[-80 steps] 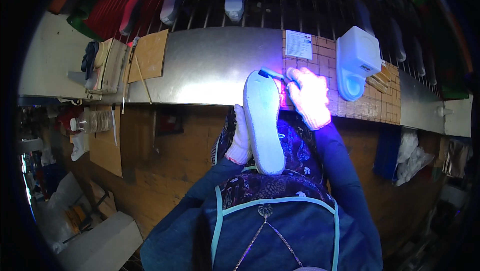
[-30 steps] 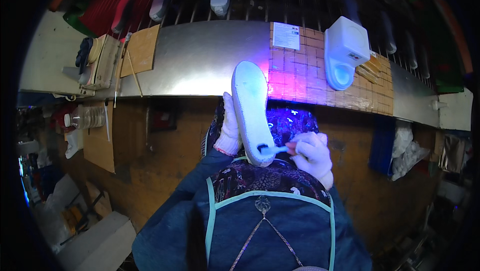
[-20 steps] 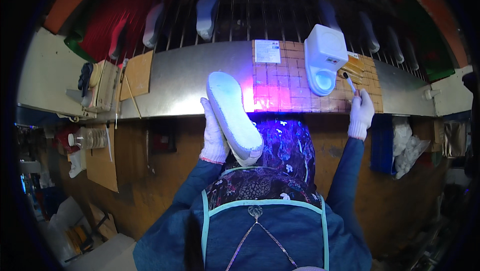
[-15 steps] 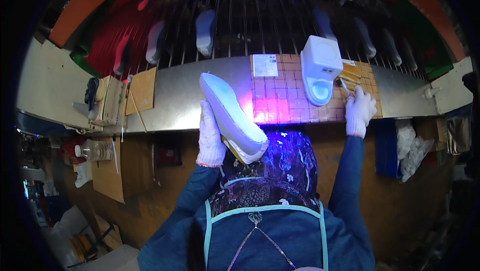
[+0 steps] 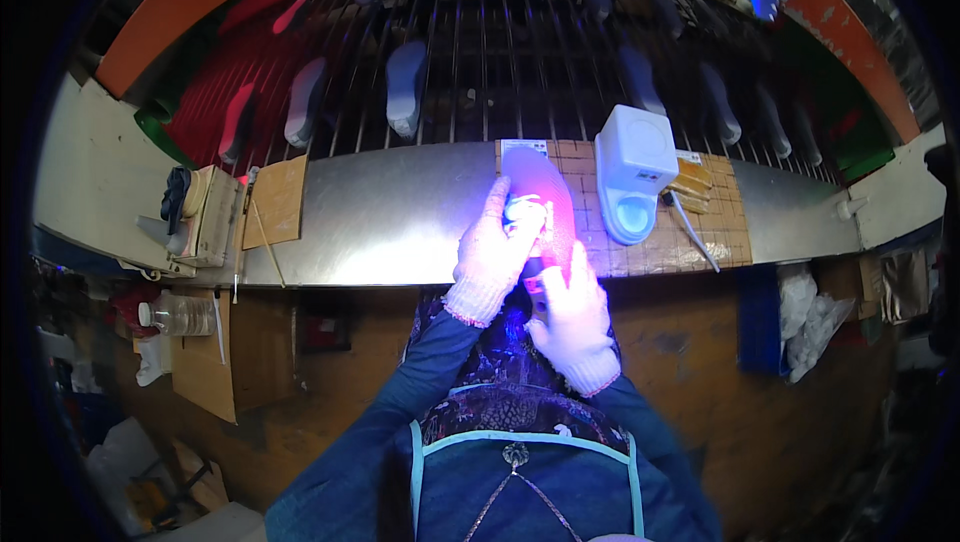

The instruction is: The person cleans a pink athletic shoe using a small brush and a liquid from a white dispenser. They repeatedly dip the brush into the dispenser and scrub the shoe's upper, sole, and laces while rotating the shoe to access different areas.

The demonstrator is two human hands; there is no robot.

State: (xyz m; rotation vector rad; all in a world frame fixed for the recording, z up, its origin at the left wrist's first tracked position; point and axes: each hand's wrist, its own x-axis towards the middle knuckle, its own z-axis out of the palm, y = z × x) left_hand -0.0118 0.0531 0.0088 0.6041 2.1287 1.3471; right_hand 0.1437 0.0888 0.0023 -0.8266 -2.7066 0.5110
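We have put the brush [image 5: 693,233] down — it lies on the cardboard mat [image 5: 650,256] beside the white dispenser [image 5: 626,164]. Our right hand [image 5: 580,317] has joined our left hand [image 5: 492,252], both gripping the shoe [image 5: 556,194] at the near edge of the bench [image 5: 375,187]. Brushing looks paused, freeing two hands for handling.
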